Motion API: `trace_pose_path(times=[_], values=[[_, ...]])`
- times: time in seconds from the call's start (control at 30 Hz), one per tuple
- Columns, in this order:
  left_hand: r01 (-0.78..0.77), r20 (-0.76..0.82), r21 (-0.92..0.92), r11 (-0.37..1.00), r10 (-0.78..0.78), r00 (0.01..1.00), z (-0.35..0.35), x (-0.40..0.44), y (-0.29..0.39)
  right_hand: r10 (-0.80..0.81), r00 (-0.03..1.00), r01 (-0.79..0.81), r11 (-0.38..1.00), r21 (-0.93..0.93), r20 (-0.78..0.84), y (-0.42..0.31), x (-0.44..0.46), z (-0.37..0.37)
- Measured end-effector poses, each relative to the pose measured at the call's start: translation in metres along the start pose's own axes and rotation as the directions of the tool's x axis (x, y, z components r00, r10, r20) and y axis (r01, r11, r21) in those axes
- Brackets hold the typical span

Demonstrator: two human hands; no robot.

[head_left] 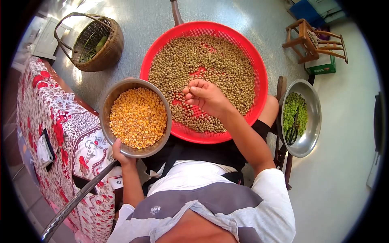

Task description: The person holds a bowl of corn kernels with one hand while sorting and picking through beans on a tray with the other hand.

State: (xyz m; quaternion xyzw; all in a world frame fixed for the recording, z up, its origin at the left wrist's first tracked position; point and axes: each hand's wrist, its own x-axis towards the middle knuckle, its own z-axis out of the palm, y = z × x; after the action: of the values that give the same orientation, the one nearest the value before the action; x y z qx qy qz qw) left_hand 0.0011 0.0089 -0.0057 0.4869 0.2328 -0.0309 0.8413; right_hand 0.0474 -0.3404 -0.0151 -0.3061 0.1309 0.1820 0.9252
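My left hand (pixel 123 154) grips the near rim of a round metal bowl (pixel 104 108), its thumb over the edge. Yellow-orange corn kernels (pixel 137 117) fill much of the bowl. Just right of it, a wide red plastic sieve (pixel 263 83) rests over my lap, spread with small round brown-green beans (pixel 202 60); red mesh shows through in places. Over the near-middle of the beans hovers my right hand (pixel 208 97), thumb and forefinger pinched together. Something tiny seems to be at those fingertips, too small to name.
At right, a steel basin (pixel 311 133) holds chopped greens (pixel 293 109) and black-handled scissors (pixel 292 131). A wicker basket (pixel 111 52) stands at upper left. Beside my left arm is a table with floral cloth (pixel 60 133). A wooden stool (pixel 304 38) and green box (pixel 323 67) are at upper right.
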Motion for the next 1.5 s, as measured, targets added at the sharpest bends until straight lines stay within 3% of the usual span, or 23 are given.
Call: trace_pose_path(times=[0.07, 0.3, 0.37, 0.43, 0.47, 0.5, 0.53, 0.57, 0.63, 0.67, 0.73, 0.8, 0.83, 0.87, 0.9, 1.03, 1.1, 1.17, 1.23, 1.37, 1.43, 1.5], values=[[0.002, 0.011, -0.008, 1.000, -0.001, 1.000, 0.001, -0.001, 0.000, -0.017, 0.999, 0.013, 0.996, 0.086, 0.042, 0.002, -0.003, 0.000], [0.018, 0.022, -0.014, 1.000, -0.018, 1.000, 0.004, -0.003, 0.003, -0.013, 1.000, 0.012, 0.997, 0.078, 0.011, -0.007, -0.015, 0.026], [0.008, 0.033, 0.010, 1.000, -0.008, 0.999, 0.003, -0.003, 0.002, -0.066, 0.998, 0.065, 0.997, 0.031, 0.017, -0.010, -0.024, 0.055], [0.008, 0.036, -0.001, 1.000, -0.008, 0.999, 0.005, -0.004, 0.001, -0.136, 0.989, 0.146, 0.951, -0.271, 0.055, -0.007, -0.030, 0.089], [-0.002, 0.033, 0.009, 1.000, 0.002, 0.999, 0.008, -0.005, 0.001, -0.141, 0.989, 0.149, 0.950, -0.273, 0.050, 0.002, -0.031, 0.100], [-0.014, 0.030, 0.019, 1.000, 0.014, 0.999, 0.011, -0.006, 0.001, -0.318, 0.910, 0.414, 0.684, -0.600, 0.264, 0.012, -0.030, 0.112], [-0.012, 0.036, 0.019, 1.000, 0.012, 0.999, 0.012, -0.006, 0.001, -0.363, 0.777, 0.614, 0.254, -0.747, 0.515, 0.018, -0.028, 0.118], [0.005, 0.041, 0.003, 1.000, -0.006, 0.999, 0.011, -0.007, 0.001, -0.367, 0.775, 0.614, 0.250, -0.749, 0.514, 0.019, -0.024, 0.120], [0.023, 0.050, -0.016, 1.000, -0.022, 0.998, 0.007, -0.004, 0.002, -0.502, 0.658, 0.695, 0.116, -0.710, 0.562, 0.021, -0.016, 0.121], [0.004, 0.047, -0.019, 1.000, -0.004, 0.999, 0.001, -0.002, 0.000, -0.546, 0.645, 0.683, 0.098, -0.724, 0.534, 0.014, -0.008, 0.112], [-0.008, 0.036, -0.054, 0.999, 0.010, 0.999, -0.005, 0.000, -0.005, -0.586, 0.775, 0.488, 0.321, -0.812, 0.234, 0.005, 0.013, 0.089], [0.005, 0.023, -0.067, 0.998, -0.003, 1.000, -0.013, 0.003, -0.008, -0.580, 0.813, 0.313, 0.362, -0.878, 0.052, -0.001, 0.046, 0.049], [0.019, 0.018, -0.071, 0.997, -0.017, 1.000, -0.015, 0.004, -0.008, -0.580, 0.813, 0.315, 0.358, -0.879, 0.055, 0.004, 0.064, 0.030], [0.017, 0.020, -0.074, 0.997, -0.016, 1.000, -0.014, 0.004, -0.007, -0.669, 0.714, 0.275, -0.003, -0.961, 0.207, 0.013, 0.084, 0.013], [0.013, 0.018, -0.063, 0.998, -0.012, 1.000, -0.011, 0.004, -0.006, -0.686, 0.619, 0.171, -0.358, -0.918, 0.383, 0.021, 0.097, 0.007], [0.017, -0.005, -0.056, 0.998, -0.018, 1.000, -0.017, 0.005, -0.008, -0.669, 0.644, 0.012, -0.475, -0.880, 0.370, 0.056, 0.119, 0.031], [0.002, -0.015, -0.050, 0.999, -0.003, 1.000, -0.013, 0.003, -0.005, -0.529, 0.641, 0.188, -0.594, -0.782, 0.556, 0.073, 0.107, 0.041], [-0.004, -0.029, -0.052, 0.999, 0.002, 1.000, -0.008, 0.000, -0.004, -0.518, 0.641, 0.257, -0.551, -0.794, 0.567, 0.076, 0.092, 0.040], [0.025, 0.049, -0.084, 0.996, -0.021, 0.999, -0.005, 0.000, -0.001, -0.338, 0.743, 0.369, -0.513, -0.775, 0.578, 0.065, 0.066, 0.028], [0.023, 0.032, -0.060, 0.998, -0.021, 0.999, -0.012, 0.004, -0.003, -0.161, 0.728, 0.468, -0.593, -0.655, 0.667, 0.026, 0.013, -0.016], [0.044, 0.046, -0.068, 0.997, -0.041, 0.998, -0.010, 0.003, -0.003, -0.234, 0.770, 0.352, -0.621, -0.700, 0.594, 0.001, -0.016, -0.035], [0.043, 0.067, -0.050, 0.998, -0.040, 0.997, -0.004, 0.002, 0.000, -0.339, 0.831, 0.133, -0.647, -0.751, 0.440, -0.021, -0.039, -0.049]])
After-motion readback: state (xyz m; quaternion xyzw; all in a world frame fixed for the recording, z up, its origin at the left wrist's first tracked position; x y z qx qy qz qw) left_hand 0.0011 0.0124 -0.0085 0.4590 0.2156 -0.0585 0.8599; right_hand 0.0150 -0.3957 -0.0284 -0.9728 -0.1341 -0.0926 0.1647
